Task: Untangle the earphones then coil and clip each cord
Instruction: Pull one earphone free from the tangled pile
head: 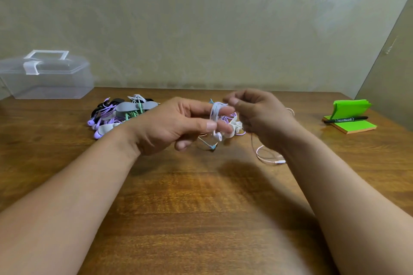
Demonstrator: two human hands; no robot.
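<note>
Held the left hand (169, 125) up over the table (201, 196), first two fingers stretched straight to serve as a spool, with the white cord (215, 111) wound round them in several turns. Pinned those turns with the thumb, presumably so the coil could not slide off, and let one earbud (218, 136) dangle below the fingers. Had the right hand (257, 116) close against the coil, fingers curled, thumb and forefinger seemingly pinching the loose run of that same cord to feed it on; blurred there, so could not be sure of the pinch. Saw on the wood just beneath both hands a small heap not yet dealt with: a purple cord (241, 133), a teal cord (206, 143) with its plug, a few white clips (235, 125) lying within easy reach for the fastening, and a pink cord (267, 156) trailing beside the right wrist. Saw further back on the left a pile of coils (118, 114), purple, green and black, banded with grey clips and set apart from the loose heap; judged the job well along. Noted behind that a clear box (44, 76), lid down, against the wall, and far off to the right a green notepad (350, 125) with a black marker (345, 119) laid across it.
</note>
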